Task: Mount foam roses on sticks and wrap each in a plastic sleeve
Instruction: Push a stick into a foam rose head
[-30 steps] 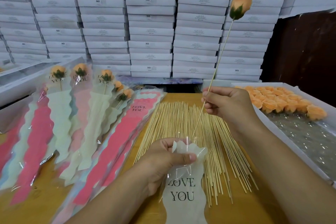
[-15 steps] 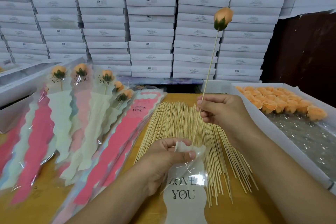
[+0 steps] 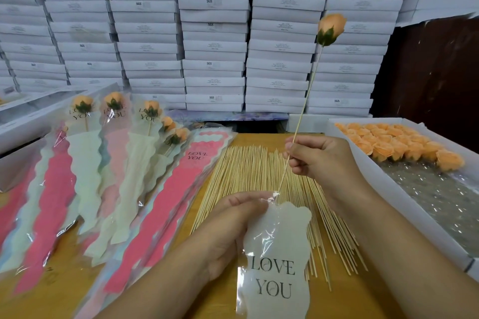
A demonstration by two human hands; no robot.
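My right hand (image 3: 320, 160) pinches a thin wooden stick (image 3: 305, 101) with an orange foam rose (image 3: 331, 29) on its upper end. The stick leans up to the right, and its lower tip meets the open mouth of a white plastic sleeve (image 3: 276, 259) printed "LOVE YOU". My left hand (image 3: 228, 230) grips the top edge of that sleeve and holds it over the wooden table (image 3: 344, 300). Whether the tip is inside the sleeve is hard to tell.
A spread of loose sticks (image 3: 254, 173) lies under my hands. A white tray (image 3: 404, 204) at right holds several orange foam roses (image 3: 394, 145). Wrapped roses (image 3: 114, 142) and pink sleeves (image 3: 160, 217) lie at left. Stacked white boxes (image 3: 212, 33) fill the back.
My right hand has lowered the stick, so the rose dropped and the lower tip came down to the sleeve's mouth. My left hand stayed in place on the sleeve.
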